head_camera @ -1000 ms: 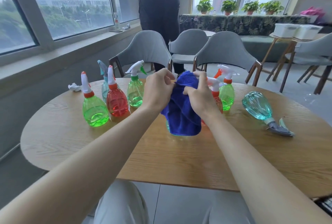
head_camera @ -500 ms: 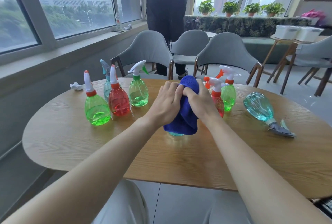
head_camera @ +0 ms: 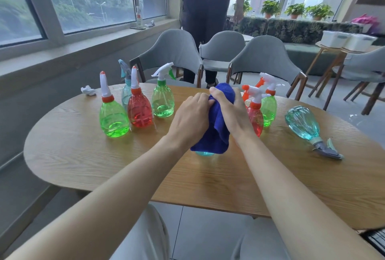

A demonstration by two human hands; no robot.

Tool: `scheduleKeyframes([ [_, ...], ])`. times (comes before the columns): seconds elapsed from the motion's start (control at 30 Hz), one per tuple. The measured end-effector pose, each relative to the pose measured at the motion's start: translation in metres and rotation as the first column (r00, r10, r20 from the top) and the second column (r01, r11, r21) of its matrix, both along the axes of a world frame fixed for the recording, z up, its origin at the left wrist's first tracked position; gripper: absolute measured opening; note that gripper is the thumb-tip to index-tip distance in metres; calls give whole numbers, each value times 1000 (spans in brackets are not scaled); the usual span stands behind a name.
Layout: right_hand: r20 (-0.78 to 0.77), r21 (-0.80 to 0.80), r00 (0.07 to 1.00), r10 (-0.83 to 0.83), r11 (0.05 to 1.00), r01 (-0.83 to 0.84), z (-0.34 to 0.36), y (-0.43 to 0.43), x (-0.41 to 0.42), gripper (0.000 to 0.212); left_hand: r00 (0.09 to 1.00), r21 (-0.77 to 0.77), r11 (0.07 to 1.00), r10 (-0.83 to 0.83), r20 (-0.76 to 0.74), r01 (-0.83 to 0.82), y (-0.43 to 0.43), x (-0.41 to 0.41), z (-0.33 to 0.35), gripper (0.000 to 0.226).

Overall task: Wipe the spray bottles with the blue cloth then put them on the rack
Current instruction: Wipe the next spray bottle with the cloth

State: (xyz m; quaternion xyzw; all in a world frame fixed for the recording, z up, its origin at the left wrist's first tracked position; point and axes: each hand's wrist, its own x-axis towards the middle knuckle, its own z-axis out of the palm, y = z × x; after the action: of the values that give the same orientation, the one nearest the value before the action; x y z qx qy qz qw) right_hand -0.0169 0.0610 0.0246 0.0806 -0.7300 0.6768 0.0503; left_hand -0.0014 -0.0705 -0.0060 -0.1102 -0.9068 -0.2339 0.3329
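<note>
Two hands (head_camera: 192, 116) (head_camera: 234, 113) gripping blue cloth (head_camera: 215, 136), table (head_camera: 208, 186) centre

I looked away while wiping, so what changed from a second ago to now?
The left hand and right hand, earlier apart holding the blue cloth spread over the bottle, have come together and now grip it bunched around the bottle's top. The other bottles on the table stayed put.
</note>
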Motion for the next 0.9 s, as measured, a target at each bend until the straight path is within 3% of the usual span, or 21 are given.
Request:
scheduleKeyframes([
  [0.1, -32, 65, 998, -45, 997, 47, 0, -1, -3, 37, 998, 53, 998, -42, 51, 40, -1, 3, 1, 38],
  [0.2, -63, 92, 994, -85, 992, 90, -2, -4, -3, 34, 973, 288, 949, -175, 151, 126, -4, 8, 2, 41],
  [0.3, -101, 89, 986, -131, 986, 140, -5, -9, -4, 35, 957, 483, 871, -212, 198, 93, 5, 12, 3, 41],
  [0.47, -147, 113, 978, -151, 979, 168, -8, -9, -3, 40, 983, 522, 852, -67, 173, -34, 14, 7, 10, 43],
  [0.6, -146, 118, 980, -132, 982, 150, -7, -6, -2, 39, 968, 578, 813, -88, 233, -65, 12, 2, 17, 37],
  [0.73, -83, 101, 990, -110, 988, 118, -5, -8, -2, 39, 958, 580, 814, -174, 227, 11, 0, 9, 16, 21],
  [0.9, -23, 27, 996, -81, 996, 82, -4, -8, -3, 44, 950, 546, 826, -268, 163, 139, -1, 12, 17, 27],
])
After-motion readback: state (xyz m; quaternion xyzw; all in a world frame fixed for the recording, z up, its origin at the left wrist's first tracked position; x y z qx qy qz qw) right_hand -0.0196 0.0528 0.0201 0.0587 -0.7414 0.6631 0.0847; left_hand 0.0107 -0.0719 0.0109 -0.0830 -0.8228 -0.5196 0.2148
